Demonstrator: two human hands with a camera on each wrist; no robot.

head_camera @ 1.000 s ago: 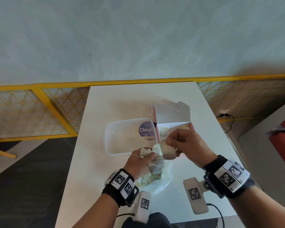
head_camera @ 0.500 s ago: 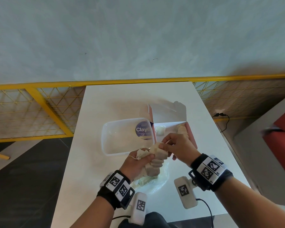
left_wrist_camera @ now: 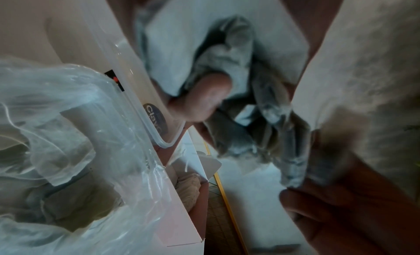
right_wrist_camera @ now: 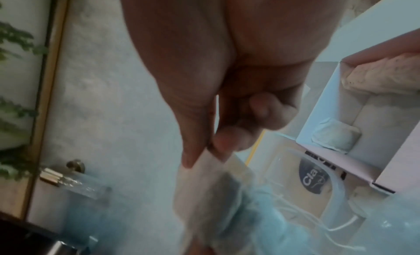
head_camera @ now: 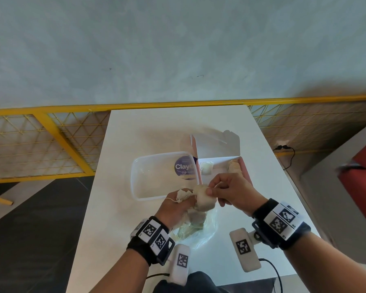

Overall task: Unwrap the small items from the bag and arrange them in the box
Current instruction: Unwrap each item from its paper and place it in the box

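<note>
- The left hand (head_camera: 173, 206) clutches a crumpled bunch of soft tea bags (head_camera: 183, 195) with thin white strings.
- The right hand (head_camera: 230, 192) pinches the top of one pale, papery tea bag (head_camera: 204, 199) between thumb and fingers.
- A crinkled clear plastic bag (head_camera: 201, 231) lies on the white table (head_camera: 135, 218) under the hands.
- The pink cardboard box (head_camera: 244, 168) stands open beyond, holding two tea bags; a clear plastic tub (head_camera: 156, 176) sits beside it.

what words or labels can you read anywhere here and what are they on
"Clay": on the round dark sticker on the clear plastic lid; the box cuts off the rest of the word.
Small print under that word: too blurred to read.
Black and white square code tags on the wrist bands: patterns only, no words.
</note>
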